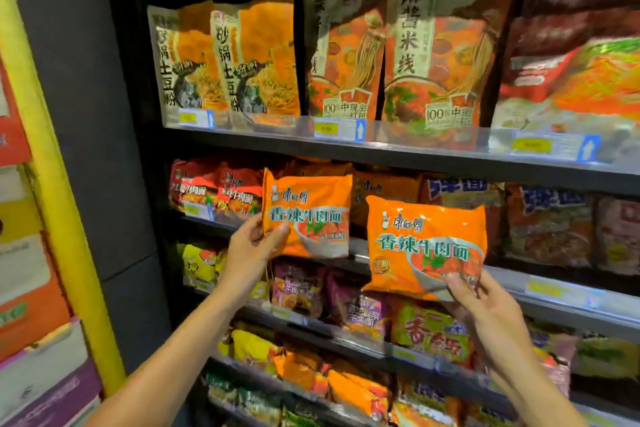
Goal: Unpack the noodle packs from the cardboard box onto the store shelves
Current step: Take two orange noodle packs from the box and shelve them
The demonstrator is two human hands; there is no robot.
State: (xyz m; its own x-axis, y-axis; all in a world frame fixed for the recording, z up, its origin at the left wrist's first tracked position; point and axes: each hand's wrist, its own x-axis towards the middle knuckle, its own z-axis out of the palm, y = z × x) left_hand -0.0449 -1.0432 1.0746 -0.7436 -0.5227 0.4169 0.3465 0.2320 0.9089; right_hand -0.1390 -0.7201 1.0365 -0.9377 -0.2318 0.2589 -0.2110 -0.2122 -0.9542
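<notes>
Far left of both grips stands a yellow upright post [59, 204] with stacked cartons [31, 288] beside it, then the dark side panel [104, 149] of the shelving unit.

The left hand [249, 246] reaches up to the second shelf [381, 156] from the top of the view. Its grip is closed on the lower left corner of an orange noodle pack [308, 215], thumb on the printed front and fingers behind. This pack stands upright at the shelf's front edge. Just left of that grip sit red noodle packs [214, 191] on the same shelf; below it, yellow packs [201, 263] and purple packs [298, 284] fill the next shelf down. Above the grip, on the higher shelf, stand tall orange pouches [256, 55] with bold black characters.

The right hand [485, 305] pinches a second orange noodle pack [426, 246] by its lower right corner, thumb on the front face. This pack is held in the air in front of the shelves, slightly lower than the first and apart from it, tilted a little clockwise. Directly above this grip are larger orange pouches [436, 52] showing noodles over a bowl. To its right, blue-lettered packs [550, 218] line the same shelf level, and dark red bags [575, 59] lie above them. Below it, green and red packs [429, 333] sit on a lower shelf.

Price tags [341, 130] run along the shelf edges.
</notes>
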